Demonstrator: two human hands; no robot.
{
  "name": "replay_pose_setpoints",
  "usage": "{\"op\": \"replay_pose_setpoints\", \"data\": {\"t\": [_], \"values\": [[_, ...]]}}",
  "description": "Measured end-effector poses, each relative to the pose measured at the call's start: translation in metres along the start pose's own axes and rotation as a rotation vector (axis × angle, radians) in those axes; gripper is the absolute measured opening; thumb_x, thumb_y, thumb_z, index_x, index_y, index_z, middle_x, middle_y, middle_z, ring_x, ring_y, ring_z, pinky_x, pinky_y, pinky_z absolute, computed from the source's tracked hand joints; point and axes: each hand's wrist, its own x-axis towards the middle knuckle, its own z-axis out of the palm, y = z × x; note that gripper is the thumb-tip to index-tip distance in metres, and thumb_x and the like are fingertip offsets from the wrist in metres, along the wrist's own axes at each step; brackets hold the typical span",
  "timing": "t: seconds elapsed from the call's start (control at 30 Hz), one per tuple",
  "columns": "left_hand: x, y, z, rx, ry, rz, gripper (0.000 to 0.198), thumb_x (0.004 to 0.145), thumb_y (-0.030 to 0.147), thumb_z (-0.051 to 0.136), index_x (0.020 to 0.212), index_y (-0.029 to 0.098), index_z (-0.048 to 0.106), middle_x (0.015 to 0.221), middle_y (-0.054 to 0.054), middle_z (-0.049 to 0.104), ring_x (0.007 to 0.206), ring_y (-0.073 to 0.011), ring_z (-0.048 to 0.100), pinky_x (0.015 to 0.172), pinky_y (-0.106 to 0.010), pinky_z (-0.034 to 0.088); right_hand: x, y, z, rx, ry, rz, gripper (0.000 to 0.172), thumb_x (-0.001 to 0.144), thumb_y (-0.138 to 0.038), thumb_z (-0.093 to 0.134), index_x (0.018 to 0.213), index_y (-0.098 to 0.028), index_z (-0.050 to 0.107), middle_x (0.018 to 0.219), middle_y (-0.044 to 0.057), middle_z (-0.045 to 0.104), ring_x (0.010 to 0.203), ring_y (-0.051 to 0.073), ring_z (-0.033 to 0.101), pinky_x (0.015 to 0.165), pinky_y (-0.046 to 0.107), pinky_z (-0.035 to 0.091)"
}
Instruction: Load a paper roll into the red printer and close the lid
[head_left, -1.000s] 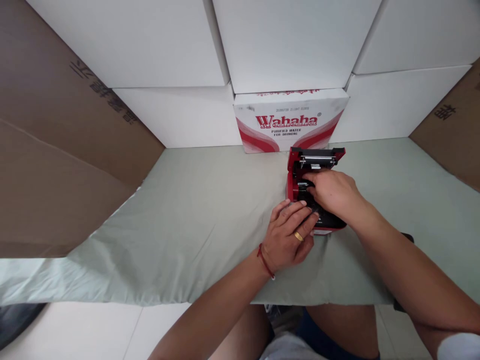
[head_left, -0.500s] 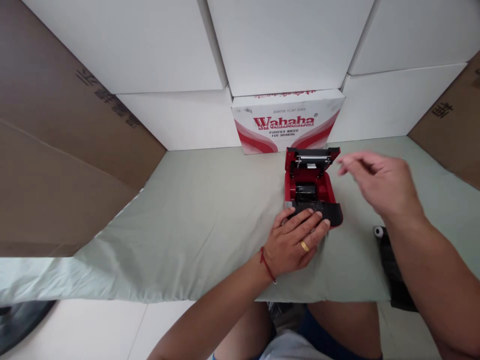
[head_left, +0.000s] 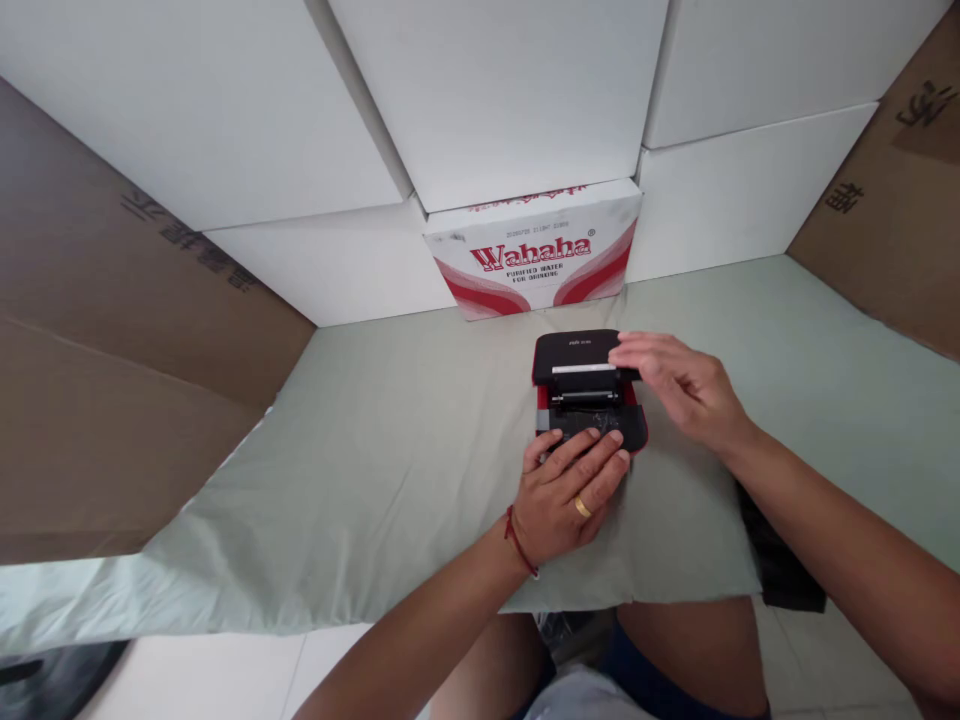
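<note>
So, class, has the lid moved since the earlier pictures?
Yes: the lid has swung down, away from the Wahaha box, toward the left hand.

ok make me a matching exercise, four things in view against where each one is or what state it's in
1. left hand
2. right hand
3. small red-and-black device
4. white-and-red cardboard carton

A. at the right end of the black lid
B. beyond the device, before stacked white boxes
C. only partly open
D. resting on the black near panel

Pairs: 1-D, 2-A, 3-C, 4-B
</note>
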Motion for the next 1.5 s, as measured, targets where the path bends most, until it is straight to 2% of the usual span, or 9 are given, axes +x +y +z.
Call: {"op": "replay_pose_setpoints", "data": {"t": [0.27,0.4,0.53,0.63,0.77,0.9,1.13,1.33,1.5], "values": [[0.001,-0.012,-0.018,-0.148,0.058,0.006,0.057,0.104,0.026,0.054,0.16,0.024,0.047,0.132,-0.008,0.083,0.133,-0.0205,0.073,0.129,-0.044,0.039,-0.031,0.014,0.009,-0.032,-0.102,-0.112,0.034,0.112,-0.031,0.05,0.132,-0.027,0.077,0.138,0.007,0.08,0.141,0.023,0.068,0.123,0.052,0.05],[0.009,-0.05,-0.035,-0.306,-0.004,-0.268,0.051,0.113,0.038,0.041,0.162,0.028,0.047,0.143,-0.009,0.078,0.139,-0.0227,0.071,0.133,-0.049,0.036,-0.032,0.015,0.014,0.03,-0.045,-0.146,0.033,0.111,-0.027,0.051,0.131,-0.026,0.078,0.135,0.008,0.081,0.139,0.023,0.069,0.12,0.051,0.055],[0.004,-0.076,-0.023,-0.523,-0.028,-0.417,0.043,0.116,0.032,0.037,0.153,0.026,0.059,0.137,-0.008,0.08,0.136,-0.0194,0.073,0.131,-0.046,0.04,-0.034,0.015,0.017,0.052,-0.016,-0.148,0.032,0.11,-0.026,0.053,0.132,-0.026,0.077,0.135,0.008,0.081,0.139,0.024,0.07,0.119,0.051,0.056],[-0.003,-0.076,-0.012,-0.555,0.075,-0.425,0.041,0.114,0.028,0.044,0.151,0.026,0.061,0.137,-0.009,0.08,0.141,-0.02,0.069,0.122,-0.043,0.05,-0.035,0.014,0.017,0.052,-0.01,-0.131,0.032,0.111,-0.028,0.053,0.131,-0.028,0.078,0.133,0.008,0.082,0.137,0.025,0.071,0.118,0.053,0.057],[-0.005,-0.071,-0.01,-0.533,0.028,-0.395,0.041,0.112,0.031,0.049,0.15,0.026,0.062,0.135,-0.01,0.08,0.139,-0.0227,0.068,0.12,-0.045,0.052,-0.035,0.01,0.016,0.021,-0.019,-0.129,0.034,0.11,-0.033,0.053,0.135,-0.029,0.076,0.132,0.008,0.082,0.135,0.027,0.072,0.116,0.054,0.057],[-0.005,-0.073,-0.003,-0.684,0.106,-0.521,0.042,0.106,0.04,0.061,0.148,0.032,0.059,0.135,-0.008,0.078,0.133,-0.0232,0.071,0.119,-0.046,0.052,-0.044,0.008,0.018,-0.002,-0.031,-0.253,0.04,0.108,-0.041,0.055,0.142,-0.03,0.073,0.138,0.009,0.079,0.136,0.03,0.068,0.121,0.06,0.05],[-0.005,-0.086,0.006,-0.906,0.002,-0.78,0.092,0.097,0.068,0.064,0.172,0.043,0.018,0.179,-0.01,0.038,0.163,-0.0262,0.046,0.124,-0.047,0.051,-0.059,0.007,0.016,-0.217,0.005,-0.435,0.035,0.103,-0.043,0.066,0.135,-0.035,0.076,0.117,0.003,0.085,0.115,0.028,0.069,0.105,0.053,0.056],[-0.01,-0.081,0.01,-0.977,-0.134,-0.801,0.1,0.098,0.081,0.055,0.174,0.043,0.003,0.184,-0.01,0.028,0.163,-0.0243,0.047,0.123,-0.043,0.053,-0.058,0.002,0.011,-0.246,0.01,-0.444,0.033,0.105,-0.038,0.064,0.136,-0.034,0.075,0.114,0.003,0.086,0.103,0.026,0.072,0.096,0.049,0.06],[-0.016,-0.087,0.023,-1.071,-0.111,-0.794,0.109,0.091,0.082,0.065,0.173,0.043,0.005,0.187,-0.009,0.017,0.17,-0.0276,0.034,0.129,-0.048,0.047,-0.052,-0.001,0.012,-0.213,-0.019,-0.507,0.044,0.102,-0.026,0.068,0.146,-0.028,0.069,0.11,0.005,0.086,0.101,0.025,0.076,0.094,0.045,0.065]]}}
